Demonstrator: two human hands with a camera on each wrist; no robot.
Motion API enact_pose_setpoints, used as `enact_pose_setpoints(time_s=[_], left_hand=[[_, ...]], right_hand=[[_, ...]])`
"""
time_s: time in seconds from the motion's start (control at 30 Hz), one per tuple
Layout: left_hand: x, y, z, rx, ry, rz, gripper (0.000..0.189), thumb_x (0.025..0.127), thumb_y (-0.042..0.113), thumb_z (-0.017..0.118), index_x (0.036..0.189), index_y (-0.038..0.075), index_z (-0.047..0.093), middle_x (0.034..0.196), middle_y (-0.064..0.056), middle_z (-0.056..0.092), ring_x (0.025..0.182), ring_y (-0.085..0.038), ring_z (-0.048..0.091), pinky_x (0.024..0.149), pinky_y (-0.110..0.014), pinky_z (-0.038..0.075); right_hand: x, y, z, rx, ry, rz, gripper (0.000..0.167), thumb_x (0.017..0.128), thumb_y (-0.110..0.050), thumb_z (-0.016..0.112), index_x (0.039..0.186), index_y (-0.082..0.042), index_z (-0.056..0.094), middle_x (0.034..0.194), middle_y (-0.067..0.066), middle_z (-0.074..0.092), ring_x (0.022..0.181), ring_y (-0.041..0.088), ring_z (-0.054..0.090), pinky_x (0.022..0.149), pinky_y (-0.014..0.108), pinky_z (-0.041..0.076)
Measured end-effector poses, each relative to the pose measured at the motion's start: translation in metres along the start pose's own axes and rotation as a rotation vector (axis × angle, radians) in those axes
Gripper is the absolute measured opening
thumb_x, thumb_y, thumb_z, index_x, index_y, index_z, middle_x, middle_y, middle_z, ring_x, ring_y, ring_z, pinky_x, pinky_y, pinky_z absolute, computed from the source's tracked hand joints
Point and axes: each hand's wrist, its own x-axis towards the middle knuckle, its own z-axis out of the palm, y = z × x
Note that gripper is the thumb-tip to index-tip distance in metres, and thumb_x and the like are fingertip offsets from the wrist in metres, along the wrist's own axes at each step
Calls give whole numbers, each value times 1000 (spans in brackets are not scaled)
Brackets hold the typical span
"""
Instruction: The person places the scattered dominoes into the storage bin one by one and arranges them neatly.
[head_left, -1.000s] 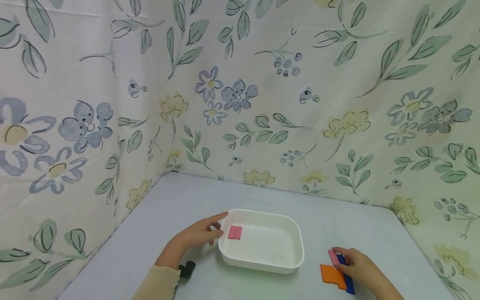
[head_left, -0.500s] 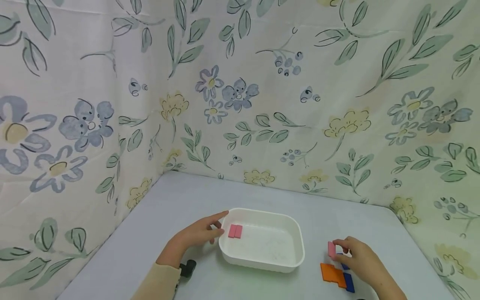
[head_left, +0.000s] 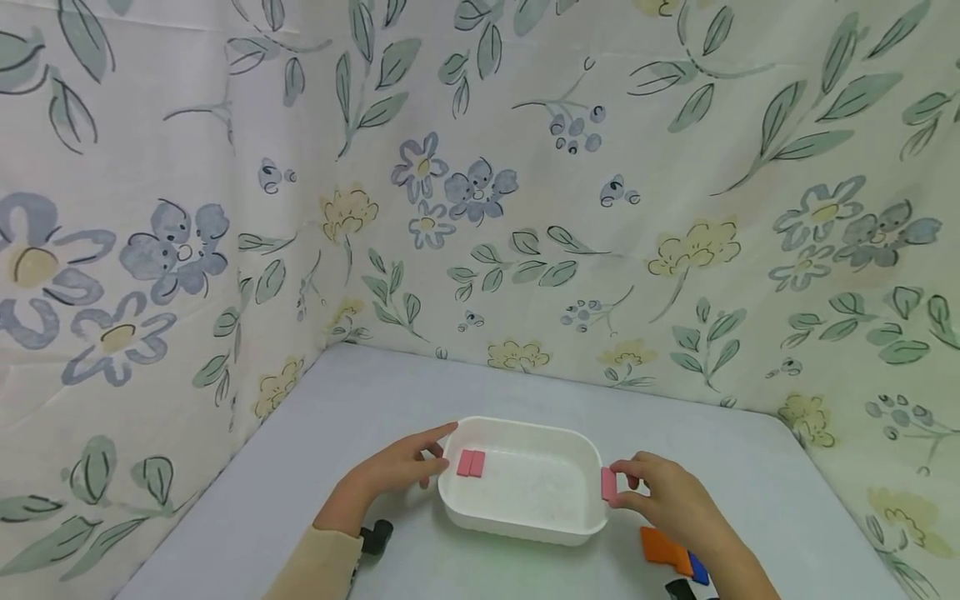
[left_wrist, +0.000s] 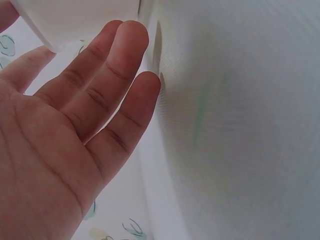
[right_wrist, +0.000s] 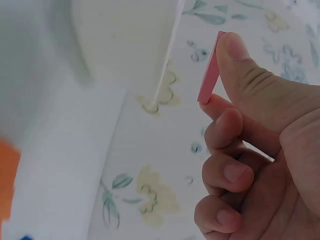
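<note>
Between thumb and fingertips, my right hand [head_left: 663,493] pinches a small flat pink tile [head_left: 608,484] at the right rim of the white plastic tray [head_left: 525,533]. The right wrist view shows the tile [right_wrist: 210,72] edge-on, its other fingers curled below. My left hand [head_left: 397,467] touches the tray's left rim with index finger and thumb, its remaining fingers fairly straight in the left wrist view. Two pink tiles [head_left: 477,464] lie side by side inside the tray at the left. An orange piece [head_left: 663,550] lies on the table beside a blue piece [head_left: 699,570], partly hidden by the right arm.
The white table [head_left: 390,383] is bounded by floral cloth [head_left: 540,292] at the back and sides. Dark wrist-worn gear [head_left: 377,537] shows under the left forearm, and a dark part [head_left: 681,589] shows below the right arm.
My right hand has lifted the pink tile off the table beside the orange and blue pieces and carried it left to the tray's right rim. My left hand stays in place.
</note>
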Motion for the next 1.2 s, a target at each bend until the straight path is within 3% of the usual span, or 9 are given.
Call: enact_pose_setpoints(time_s=[0.23, 0.53, 0.87, 1.2], left_hand=[[0, -1, 1, -8, -14, 8, 63, 99, 35, 64, 156, 29, 38, 118, -4, 55, 77, -24, 62, 70, -40, 44], [0, -1, 2, -8, 0, -10, 63, 98, 36, 65, 155, 32, 39, 118, -3, 55, 77, -23, 62, 70, -40, 44], [0, -1, -1, -24, -12, -5, 63, 98, 36, 64, 155, 32, 38, 119, -4, 55, 78, -23, 62, 70, -40, 44], [0, 0, -2, -10, -12, -6, 63, 98, 37, 64, 156, 32, 38, 119, -4, 55, 78, -22, 62, 70, -40, 44]], right_hand=[[12, -28, 16, -18, 30, -118, 31, 78, -34, 85, 104, -23, 74, 81, -16, 48, 64, 5, 41, 56, 25, 38], [34, -65, 40, -45, 48, -59, 32, 74, -34, 89, 102, -23, 77, 76, -16, 50, 65, 8, 44, 57, 28, 40], [54, -85, 61, -84, 40, -198, 23, 76, -30, 88, 92, -21, 75, 72, -13, 47, 66, 6, 44, 57, 26, 38], [71, -97, 75, -115, -7, -163, 22, 78, -24, 88, 95, -17, 77, 73, -10, 50, 66, 9, 47, 60, 25, 41]])
